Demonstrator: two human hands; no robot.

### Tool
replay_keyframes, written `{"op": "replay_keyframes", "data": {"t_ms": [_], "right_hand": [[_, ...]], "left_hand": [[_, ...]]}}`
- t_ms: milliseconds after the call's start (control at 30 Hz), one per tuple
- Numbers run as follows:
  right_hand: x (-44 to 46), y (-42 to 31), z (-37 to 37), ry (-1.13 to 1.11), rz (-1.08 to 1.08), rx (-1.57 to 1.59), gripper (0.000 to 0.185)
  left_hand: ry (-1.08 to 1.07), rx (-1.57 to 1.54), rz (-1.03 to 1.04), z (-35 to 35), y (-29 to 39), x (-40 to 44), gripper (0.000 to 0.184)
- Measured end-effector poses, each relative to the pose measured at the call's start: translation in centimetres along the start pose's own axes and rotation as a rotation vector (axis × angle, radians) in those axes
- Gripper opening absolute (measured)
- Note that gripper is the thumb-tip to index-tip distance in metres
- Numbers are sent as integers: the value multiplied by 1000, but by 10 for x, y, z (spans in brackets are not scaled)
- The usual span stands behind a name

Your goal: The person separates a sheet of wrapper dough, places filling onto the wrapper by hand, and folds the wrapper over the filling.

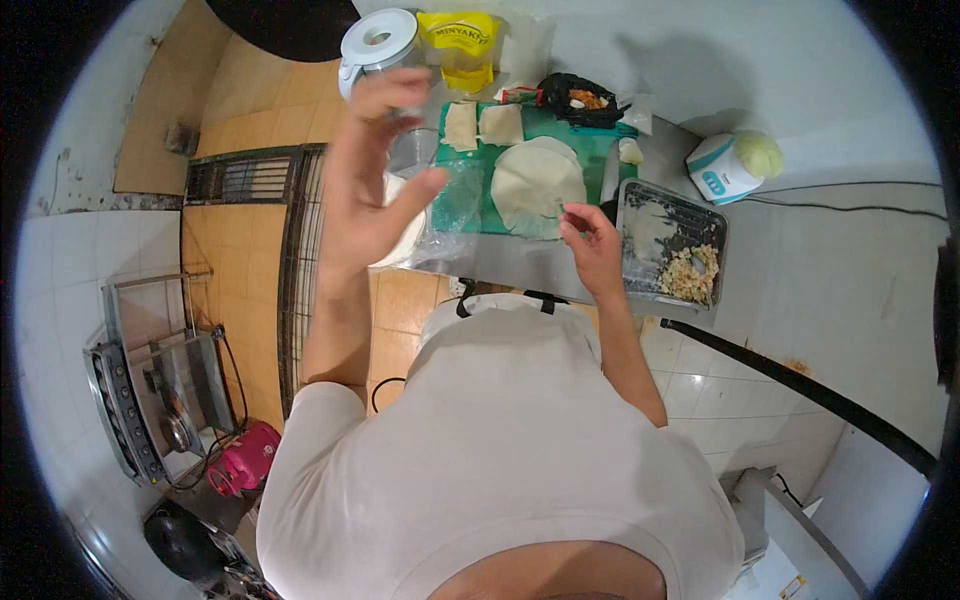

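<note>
A thin, round, pale dough wrapper [538, 180] lies on the green cutting board [470, 205]. My right hand [595, 250] pinches the wrapper's lower right edge between thumb and fingertips. My left hand [370, 200] is raised to the left of the board, its fingers apart and holding nothing. Two folded, roughly square dough parcels [500, 125] sit at the board's upper left. A clear plastic sheet [455, 205] covers the board's left side. Behind my left hand, a white round stack or plate [408, 225] is partly hidden.
To the right, a dark metal tray [650, 285] holds a chunky filling [690, 275]. Along the back stand a lidded pitcher [378, 45], a yellow oil pouch [462, 50] and a black plastic bag [580, 98]. A white pack [722, 170] leans by the wall.
</note>
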State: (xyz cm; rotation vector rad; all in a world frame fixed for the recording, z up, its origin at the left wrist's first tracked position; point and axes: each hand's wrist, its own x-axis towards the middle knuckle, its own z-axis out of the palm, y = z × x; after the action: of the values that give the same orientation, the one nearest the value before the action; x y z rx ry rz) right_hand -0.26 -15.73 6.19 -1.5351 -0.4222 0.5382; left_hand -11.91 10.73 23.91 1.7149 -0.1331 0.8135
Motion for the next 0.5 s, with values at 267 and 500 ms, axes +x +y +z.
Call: {"op": "replay_keyframes", "data": {"t_ms": [267,500], "right_hand": [[8,-8,-6,-51,-40,-6,24],[12,-12,-19,-47,-83,-26,23]], "left_hand": [[50,-34,609,-34,76,67,68],[90,-54,555,-12,87,62,66]]}}
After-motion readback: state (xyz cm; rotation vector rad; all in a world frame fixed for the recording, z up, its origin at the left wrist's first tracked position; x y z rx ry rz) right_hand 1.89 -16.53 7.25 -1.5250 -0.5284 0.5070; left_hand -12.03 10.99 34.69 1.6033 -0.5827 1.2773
